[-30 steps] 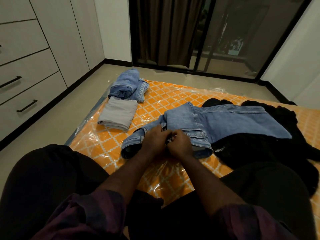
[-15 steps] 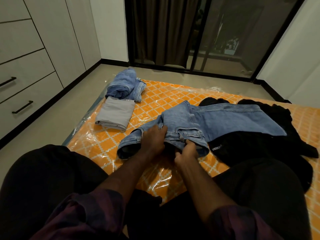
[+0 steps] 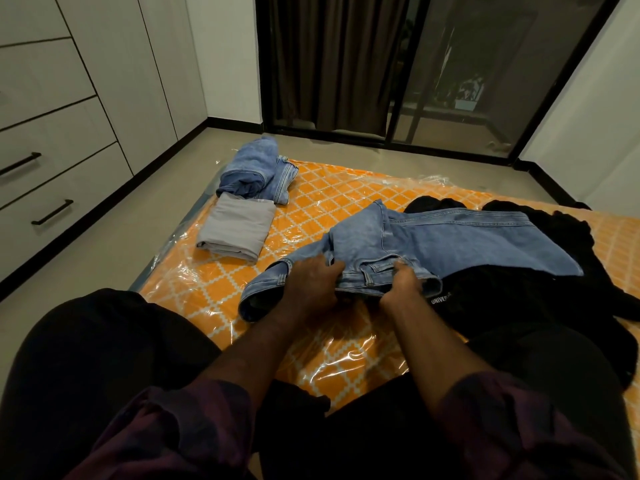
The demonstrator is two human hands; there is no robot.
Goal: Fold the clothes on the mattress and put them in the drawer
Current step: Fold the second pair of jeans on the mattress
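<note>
Head view: I see light blue denim jeans (image 3: 426,247) on orange patterned plastic-wrapped mattress (image 3: 346,192), long axis running right from waistband. Left hand (image 3: 311,285) and right hand (image 3: 401,285) both clutch waistband, directly ahead. Versus half second ago: hands wider apart, right hand now gripping top edge.

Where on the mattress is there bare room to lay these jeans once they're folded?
Bare patches on the mattress: the stretch between the grey folded cloth and the jeans, and the strip beyond the jeans toward the glass door. The right side is crowded: black clothes lie under and around the jeans. Both hands grip the waistband.
</note>
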